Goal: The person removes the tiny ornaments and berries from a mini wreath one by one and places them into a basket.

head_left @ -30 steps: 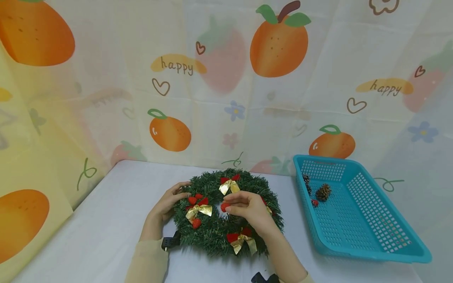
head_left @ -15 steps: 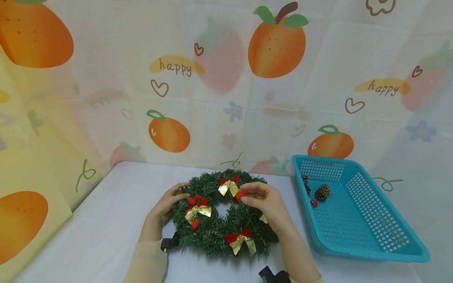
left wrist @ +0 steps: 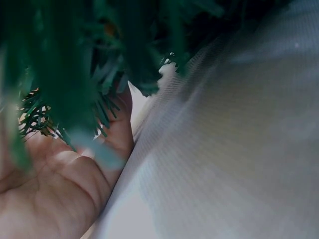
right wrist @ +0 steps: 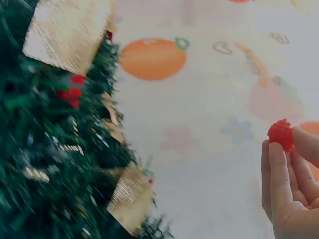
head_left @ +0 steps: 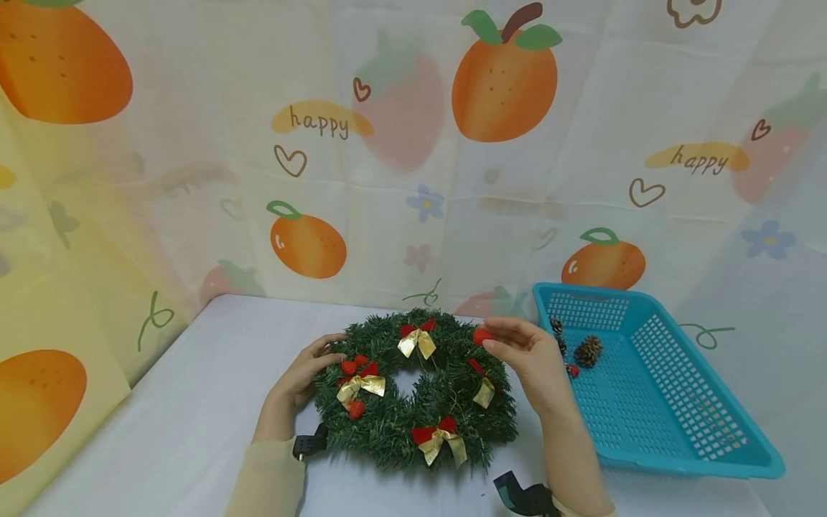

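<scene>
A green artificial wreath lies on the table, decorated with several red-and-gold bows and, on its left side, a few red berry ornaments. My left hand grips the wreath's left edge, fingers over the greenery; its palm shows under the needles in the left wrist view. Between thumb and fingertips, my right hand pinches a bumpy red berry ornament. In the head view this berry overlaps the wreath's upper right edge; in the right wrist view it stands apart from the greenery.
A turquoise plastic basket stands at the right of the table, holding a few pine cones and a small red piece at its left end. A fruit-patterned cloth hangs behind the white table.
My right hand, with the berry ornament pinched in it, has moved right and away from me, from the wreath's centre to its upper right edge. My left hand stays on the wreath.
</scene>
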`<state>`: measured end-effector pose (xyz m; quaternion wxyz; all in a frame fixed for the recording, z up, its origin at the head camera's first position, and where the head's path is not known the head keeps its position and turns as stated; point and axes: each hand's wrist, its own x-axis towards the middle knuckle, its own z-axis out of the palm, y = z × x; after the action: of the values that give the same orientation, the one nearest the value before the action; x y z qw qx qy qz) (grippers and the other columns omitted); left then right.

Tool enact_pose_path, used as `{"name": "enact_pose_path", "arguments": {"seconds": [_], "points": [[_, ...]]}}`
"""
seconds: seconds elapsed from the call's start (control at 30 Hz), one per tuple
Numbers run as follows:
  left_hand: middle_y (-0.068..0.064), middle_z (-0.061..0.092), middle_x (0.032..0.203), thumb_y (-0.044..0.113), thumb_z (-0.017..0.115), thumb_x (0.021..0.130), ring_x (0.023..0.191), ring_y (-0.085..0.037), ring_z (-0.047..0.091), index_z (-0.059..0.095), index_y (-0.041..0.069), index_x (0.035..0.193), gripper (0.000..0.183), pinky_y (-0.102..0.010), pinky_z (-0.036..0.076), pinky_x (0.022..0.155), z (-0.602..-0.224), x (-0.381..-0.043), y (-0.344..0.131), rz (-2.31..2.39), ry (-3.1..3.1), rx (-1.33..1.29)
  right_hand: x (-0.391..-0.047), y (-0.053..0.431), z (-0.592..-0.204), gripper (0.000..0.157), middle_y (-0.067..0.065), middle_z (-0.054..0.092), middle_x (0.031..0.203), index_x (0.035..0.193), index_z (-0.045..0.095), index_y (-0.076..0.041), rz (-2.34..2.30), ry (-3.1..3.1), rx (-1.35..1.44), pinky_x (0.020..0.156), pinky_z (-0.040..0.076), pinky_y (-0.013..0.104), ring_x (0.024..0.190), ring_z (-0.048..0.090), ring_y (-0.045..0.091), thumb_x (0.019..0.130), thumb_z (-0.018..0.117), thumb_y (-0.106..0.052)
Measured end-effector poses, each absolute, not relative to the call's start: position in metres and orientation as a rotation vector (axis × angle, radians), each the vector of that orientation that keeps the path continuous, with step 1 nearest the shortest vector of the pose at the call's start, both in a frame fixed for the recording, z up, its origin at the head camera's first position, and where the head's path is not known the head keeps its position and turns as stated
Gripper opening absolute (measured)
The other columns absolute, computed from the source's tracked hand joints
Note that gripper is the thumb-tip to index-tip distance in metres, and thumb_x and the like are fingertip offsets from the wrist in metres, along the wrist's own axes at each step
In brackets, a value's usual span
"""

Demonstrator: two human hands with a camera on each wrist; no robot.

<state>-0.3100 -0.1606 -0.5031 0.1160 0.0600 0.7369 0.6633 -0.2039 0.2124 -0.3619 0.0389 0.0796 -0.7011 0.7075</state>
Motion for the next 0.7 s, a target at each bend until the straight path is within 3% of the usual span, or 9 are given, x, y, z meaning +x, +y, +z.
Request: {"name": "enact_pose_path", "arguments": {"seconds": [0.27,0.7], "points": [[-0.017,0.019,0.166,0.02,0.061,0.095,0.153,-0.046,0.008,0.047,0.008,0.143,0.052,-0.078,0.003,0.114,-0.5,-0.308,-0.16,1.925,2.156,0.189,-0.202,0.237,-0.356,0.028,-0.012,0.075,0.103,0.113,0.071,-0.014,2.219,-1.942,0.239,0.09,0.056,0.018,0.098,0.071,0.003,0.09,0.067,0.001],[-0.017,0.018,0.166,0.02,0.062,0.095,0.153,-0.046,0.008,0.046,0.008,0.144,0.053,-0.079,0.003,0.113,-0.501,-0.309,-0.16,1.925,2.152,0.188,-0.194,0.271,-0.347,0.025,-0.012,0.076,0.098,0.111,0.074,-0.013,2.179,-1.802,-0.04,0.081,0.058,0.015,0.092,0.071,0.004,0.088,0.07,-0.002]]}}
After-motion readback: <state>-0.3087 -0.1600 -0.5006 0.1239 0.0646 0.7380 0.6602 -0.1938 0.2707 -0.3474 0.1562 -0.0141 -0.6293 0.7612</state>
